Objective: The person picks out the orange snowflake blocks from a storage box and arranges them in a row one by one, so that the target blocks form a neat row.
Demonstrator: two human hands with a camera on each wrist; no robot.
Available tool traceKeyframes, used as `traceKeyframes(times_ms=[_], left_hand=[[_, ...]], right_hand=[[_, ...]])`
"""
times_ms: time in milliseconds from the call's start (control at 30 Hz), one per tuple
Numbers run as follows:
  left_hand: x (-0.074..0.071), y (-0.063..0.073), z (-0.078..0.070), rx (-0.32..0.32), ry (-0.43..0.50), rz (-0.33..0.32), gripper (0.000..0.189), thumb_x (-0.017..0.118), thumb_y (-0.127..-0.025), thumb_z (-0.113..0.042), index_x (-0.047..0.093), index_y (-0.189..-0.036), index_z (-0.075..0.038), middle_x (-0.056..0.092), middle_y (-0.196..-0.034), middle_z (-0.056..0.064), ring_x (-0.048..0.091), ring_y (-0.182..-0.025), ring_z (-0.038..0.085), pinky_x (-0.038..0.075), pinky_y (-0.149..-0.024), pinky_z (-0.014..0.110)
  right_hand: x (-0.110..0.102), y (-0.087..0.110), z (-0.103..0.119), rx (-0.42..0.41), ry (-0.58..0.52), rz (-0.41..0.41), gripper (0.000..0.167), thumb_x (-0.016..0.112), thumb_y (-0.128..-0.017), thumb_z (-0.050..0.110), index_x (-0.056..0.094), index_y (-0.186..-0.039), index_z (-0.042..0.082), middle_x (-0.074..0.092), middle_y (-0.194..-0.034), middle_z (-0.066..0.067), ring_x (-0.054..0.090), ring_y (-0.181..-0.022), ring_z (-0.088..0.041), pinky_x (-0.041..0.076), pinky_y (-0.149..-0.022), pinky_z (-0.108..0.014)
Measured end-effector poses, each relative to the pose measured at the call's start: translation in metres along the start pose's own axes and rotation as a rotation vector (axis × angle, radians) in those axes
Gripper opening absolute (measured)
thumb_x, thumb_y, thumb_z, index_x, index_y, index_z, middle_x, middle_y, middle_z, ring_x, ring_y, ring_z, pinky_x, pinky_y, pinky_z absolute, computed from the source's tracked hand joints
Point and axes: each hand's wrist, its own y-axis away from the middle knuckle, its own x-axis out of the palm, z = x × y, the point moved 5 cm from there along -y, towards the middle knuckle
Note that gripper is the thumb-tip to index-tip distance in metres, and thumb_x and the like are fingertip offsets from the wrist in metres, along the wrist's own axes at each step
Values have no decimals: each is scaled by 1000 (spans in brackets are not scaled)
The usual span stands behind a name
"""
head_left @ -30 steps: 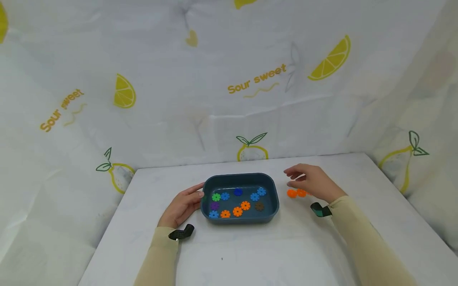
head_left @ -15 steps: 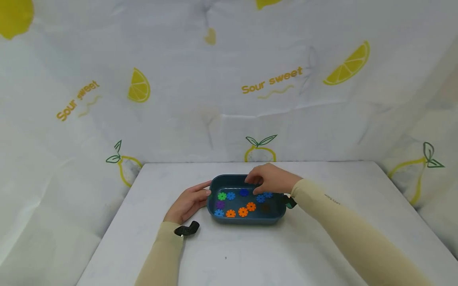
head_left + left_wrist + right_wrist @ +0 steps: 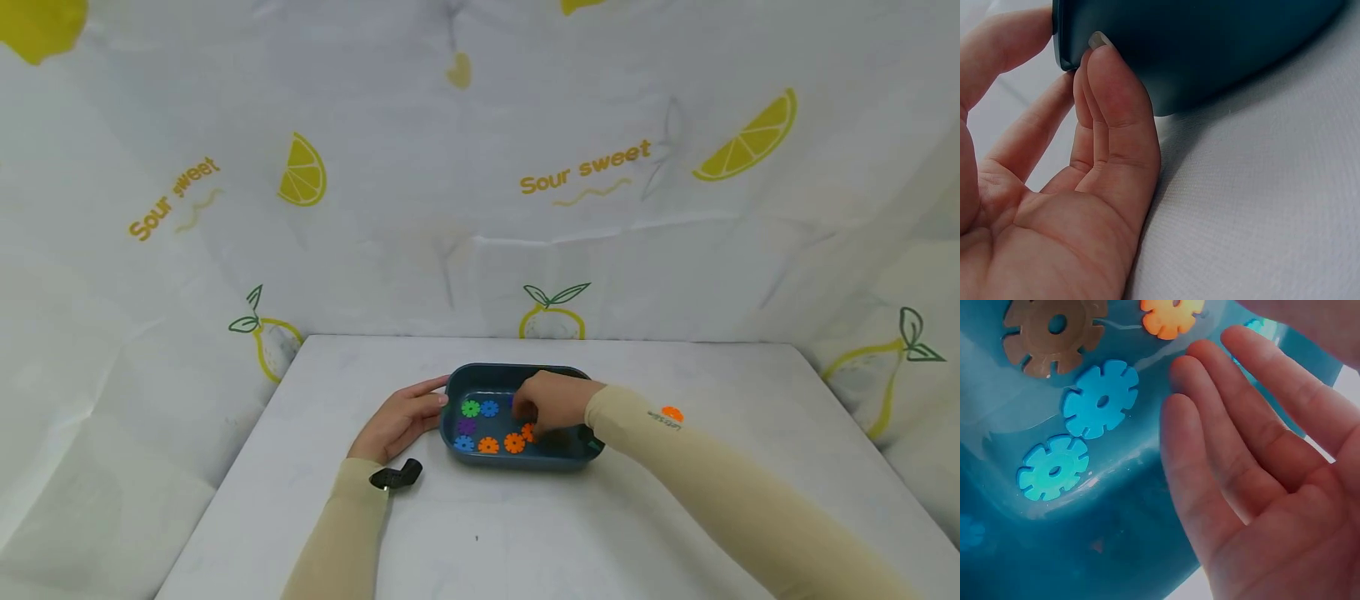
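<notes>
A dark teal rectangular tray (image 3: pixel 517 461) stands on the white table. At its left end my left hand (image 3: pixel 405 421) holds the rim, thumb at the edge and fingers against the outer wall, as the left wrist view shows. My right hand (image 3: pixel 551 402) reaches down inside the right half of the tray. Its fingers (image 3: pixel 1200 462) are slightly bent, close to the notched plastic discs. Under and beside it lie a brown disc (image 3: pixel 1054 334), two blue discs (image 3: pixel 1102 400) and an orange disc (image 3: pixel 1172 315). The right thumb's tip is out of the right wrist view.
Green (image 3: pixel 470 408), purple (image 3: pixel 467 426) and blue discs lie in the tray's left half, with orange discs (image 3: pixel 488 446) along the near side. Another orange disc (image 3: pixel 672 414) lies on the table, partly behind the right sleeve (image 3: pixel 697 458). A lemon-print sheet (image 3: pixel 420 192) hangs behind.
My right hand has moved left from beside the loose orange discs on the table, over the tray and down into it. The left hand stays at the tray's left end. The head view has shifted slightly.
</notes>
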Motion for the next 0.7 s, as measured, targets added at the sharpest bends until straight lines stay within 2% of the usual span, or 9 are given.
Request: traceKeyframes(times_ms=[267,700], left_hand=[[-2,-1,5,-11,3,-7,62,78,-100,-18,56,-158,-14,70,-145,12,70,-125,19,61,-104,33],[-1,-2,2,4,-13,-7,59,76,-102,-18,57,-158,-14,73,-141,12,70,-126,20,60,-105,33]], right_hand=[[8,-8,1,30,16,32,24,91,-86,9,80,-105,16,74,-96,4,64,-87,-13,61,-89,-36],[6,-14,-1,-5,75,5,23,94,-84,10,76,-95,19,71,-89,5,62,-82,-13,58,-79,-31]])
